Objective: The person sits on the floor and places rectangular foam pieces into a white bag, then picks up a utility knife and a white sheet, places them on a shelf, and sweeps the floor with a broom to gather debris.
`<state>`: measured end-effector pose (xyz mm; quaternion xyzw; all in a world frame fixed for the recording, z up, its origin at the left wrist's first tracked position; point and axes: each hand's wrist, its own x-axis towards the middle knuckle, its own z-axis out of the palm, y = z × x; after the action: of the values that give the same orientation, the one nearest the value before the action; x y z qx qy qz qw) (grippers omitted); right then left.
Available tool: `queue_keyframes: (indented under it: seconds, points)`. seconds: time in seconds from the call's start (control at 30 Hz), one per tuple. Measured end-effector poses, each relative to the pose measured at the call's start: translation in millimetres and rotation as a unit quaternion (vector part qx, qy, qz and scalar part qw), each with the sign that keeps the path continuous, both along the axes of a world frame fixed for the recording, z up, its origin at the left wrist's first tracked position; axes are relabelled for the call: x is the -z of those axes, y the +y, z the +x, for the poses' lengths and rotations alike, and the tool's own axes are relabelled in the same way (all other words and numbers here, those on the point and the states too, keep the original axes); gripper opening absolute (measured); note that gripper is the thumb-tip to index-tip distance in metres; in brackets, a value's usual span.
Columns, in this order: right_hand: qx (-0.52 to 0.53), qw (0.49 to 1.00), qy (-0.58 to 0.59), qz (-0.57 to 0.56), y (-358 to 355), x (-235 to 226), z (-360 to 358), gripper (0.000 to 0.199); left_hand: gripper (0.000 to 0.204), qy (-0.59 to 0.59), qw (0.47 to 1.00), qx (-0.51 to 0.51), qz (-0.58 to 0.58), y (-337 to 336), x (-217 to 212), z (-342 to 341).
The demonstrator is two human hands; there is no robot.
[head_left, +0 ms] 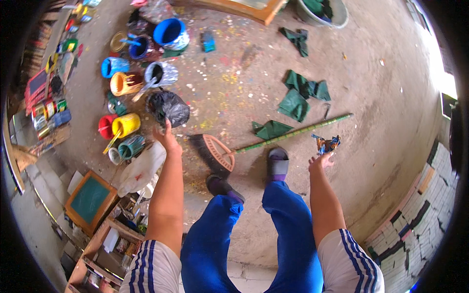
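Observation:
My left hand (169, 140) is at the lower edge of a crumpled black plastic bag (168, 107), with one finger laid against it and the others partly hidden. The bag hangs beside the paint containers. Off to the right, my right hand (321, 162) has a crumpled, paint-stained scrap (326, 144) in blue, orange and dark tones at its fingertips. Between my arms a broom (215, 152) lies on the floor, its black bristles near my left foot. Its green handle (298, 131) slants toward the far right.
Paint containers crowd the left, among them a yellow one (126, 125) and a blue bucket (171, 34). Dark green cloth pieces (294, 105) lie ahead. Farther off are a grey basin (337, 19) and a wooden frame (266, 12). Stacked blocks (415, 224) line the right side.

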<state>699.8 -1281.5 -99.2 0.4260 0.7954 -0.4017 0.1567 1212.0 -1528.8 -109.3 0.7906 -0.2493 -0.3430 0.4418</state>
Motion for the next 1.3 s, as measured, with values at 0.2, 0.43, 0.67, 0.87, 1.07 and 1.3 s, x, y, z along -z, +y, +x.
queue_keyframes:
  seconds: [0.2, 0.43, 0.67, 0.87, 1.07, 1.3]
  points:
    - [-0.756, 0.617, 0.064, 0.210, -1.8, 0.8, 34.7, 0.060, 0.078, -0.166, 0.944, 0.241, 0.156, 108.3, 32.1, -72.7]
    - [-0.877, 0.354, 0.213, 0.246, -34.2, 51.2, 3.5, 0.033, 0.033, -0.145, 0.891, 0.416, 0.107, 215.3, 35.4, -162.3]
    - [-0.936, 0.221, 0.254, 0.103, -25.7, -12.0, -15.8, 0.022, 0.049, 0.052, 0.855, 0.366, 0.363, 234.2, -8.8, -183.5]
    - [-0.938, 0.223, 0.264, 0.035, -2.5, -149.4, 7.5, 0.013, 0.071, 0.299, 0.753, 0.205, 0.549, 220.5, -110.2, -224.6]
    - [-0.946, 0.239, 0.215, 0.046, 31.6, -267.2, 79.8, 0.014, 0.050, 0.419, 0.796, 0.035, 0.436, 250.9, -171.0, -248.3]
    - [-0.942, 0.263, -0.131, 0.160, 9.6, -379.9, 87.7, 0.039, 0.043, 0.413, 0.817, 0.016, 0.402, 251.3, -169.2, -190.9]
